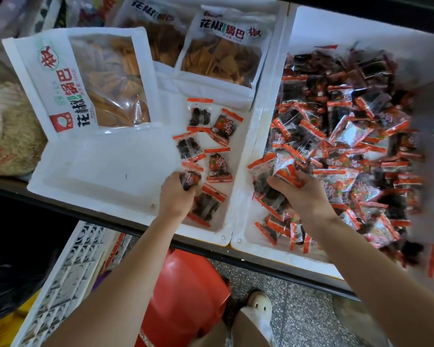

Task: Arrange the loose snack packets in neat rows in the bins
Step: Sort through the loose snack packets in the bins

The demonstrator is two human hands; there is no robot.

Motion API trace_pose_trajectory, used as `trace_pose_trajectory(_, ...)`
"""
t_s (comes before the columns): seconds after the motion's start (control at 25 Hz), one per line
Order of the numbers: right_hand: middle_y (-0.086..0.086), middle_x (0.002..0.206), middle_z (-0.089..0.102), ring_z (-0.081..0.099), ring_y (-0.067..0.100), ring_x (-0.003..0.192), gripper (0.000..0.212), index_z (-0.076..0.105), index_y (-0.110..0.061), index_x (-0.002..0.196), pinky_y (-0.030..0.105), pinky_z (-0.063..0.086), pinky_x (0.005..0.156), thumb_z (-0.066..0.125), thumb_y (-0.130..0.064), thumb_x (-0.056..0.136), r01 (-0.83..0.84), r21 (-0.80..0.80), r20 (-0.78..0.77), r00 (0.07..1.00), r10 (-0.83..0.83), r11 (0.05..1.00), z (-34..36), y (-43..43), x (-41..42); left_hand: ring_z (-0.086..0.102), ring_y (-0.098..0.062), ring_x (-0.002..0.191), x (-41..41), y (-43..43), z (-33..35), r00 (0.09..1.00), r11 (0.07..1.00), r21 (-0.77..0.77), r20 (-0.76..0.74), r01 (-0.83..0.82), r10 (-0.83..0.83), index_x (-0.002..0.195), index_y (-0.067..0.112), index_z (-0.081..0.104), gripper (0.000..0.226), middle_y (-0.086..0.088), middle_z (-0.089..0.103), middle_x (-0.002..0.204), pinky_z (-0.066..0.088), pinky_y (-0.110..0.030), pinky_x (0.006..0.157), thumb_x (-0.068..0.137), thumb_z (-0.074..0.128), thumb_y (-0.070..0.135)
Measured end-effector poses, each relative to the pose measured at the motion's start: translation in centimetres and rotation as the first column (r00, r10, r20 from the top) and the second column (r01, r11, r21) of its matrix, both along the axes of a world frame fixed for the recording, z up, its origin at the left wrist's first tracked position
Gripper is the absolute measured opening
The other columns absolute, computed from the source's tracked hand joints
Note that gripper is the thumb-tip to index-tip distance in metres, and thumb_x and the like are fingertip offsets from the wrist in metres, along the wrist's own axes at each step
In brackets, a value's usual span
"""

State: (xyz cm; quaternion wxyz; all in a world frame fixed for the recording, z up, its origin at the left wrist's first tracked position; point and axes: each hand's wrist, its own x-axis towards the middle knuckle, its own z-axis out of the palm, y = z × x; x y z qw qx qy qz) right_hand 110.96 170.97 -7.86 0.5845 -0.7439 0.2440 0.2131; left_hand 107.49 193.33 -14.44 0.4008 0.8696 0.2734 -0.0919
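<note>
While both forearms are reached over the near rims of the bins, the following is recorded.

Left hand (177, 196): the back is turned up and the fingers are curled round one small packet (190, 179), which is gripped from above. How tightly the fingers are closed cannot be told, as the fingertips are hidden.

Small packet: it is held low over the near right part of the left bin (90, 176), between the laid packets (212, 136).

Laid packets: several are set flat in two rough columns along the right wall of the left bin. Some are touching or overlapping at the edges.

Right hand (303, 194): the fingers are curled over a bunch of packets (264, 175), which is clutched at the near left part of the right bin (308, 23). The fingertips are hidden under the wrappers.

Loose pile (348, 136): red-edged packets with dark contents are heaped without order across most of the right bin.

Large crisp bags (85, 78): one is leant in the far left of the left bin, and others are stood behind, at the far wall.

Below the shelf: a red stool (186, 291), a pale shoe (259, 303) and a white crate (68, 271) are seen on or near the speckled floor.
</note>
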Motion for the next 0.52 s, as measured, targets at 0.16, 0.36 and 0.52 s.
trace_pose_trajectory(0.16, -0.002, 0.075, 0.070, 0.063, 0.012, 0.062, 0.021, 0.068, -0.016, 0.092, 0.018, 0.049, 0.053, 0.076, -0.028, 0.077, -0.124, -0.121, 0.072, 0.988, 0.133, 0.985, 0.4, -1.4, -1.8, 0.053, -0.016, 0.083, -0.6, -2.7, 3.2, 0.970, 0.992, 0.067, 0.225, -0.107, 0.089, 0.113, 0.004, 0.063, 0.021, -0.003, 0.055, 0.097, 0.033, -0.011, 0.074, 0.096, 0.058, 0.016)
trace_pose_trajectory(0.36, -0.010, 0.062, 0.065, 0.054, -0.003, 0.047, 0.018, 0.068, -0.018, 0.087, 0.010, 0.041, 0.045, 0.077, -0.028, 0.075, -0.096, -0.243, 0.164, 0.977, 0.139, 0.965, 0.7, -5.8, -3.5, 0.061, -0.005, 0.078, -1.4, -11.5, 7.7, 0.913, 0.985, -0.088, 0.395, 0.151, -0.105, 0.115, 0.011, 0.059, 0.026, 0.008, 0.061, 0.096, 0.041, -0.004, 0.069, 0.091, 0.066, 0.014)
trace_pose_trajectory(0.52, -0.016, 0.065, 0.062, 0.055, -0.011, 0.050, 0.019, 0.066, -0.020, 0.092, 0.004, 0.039, 0.048, 0.076, -0.027, 0.077, -0.139, -0.394, 0.180, 0.958, 0.225, 0.909, 1.2, -11.0, -3.9, 0.057, -0.017, 0.110, -1.2, -17.5, 6.5, 0.919, 0.946, -0.075, 0.273, 0.317, -0.286, 0.128, 0.013, 0.050, 0.036, -0.001, 0.059, 0.121, 0.037, -0.013, 0.082, 0.095, 0.060, 0.022)
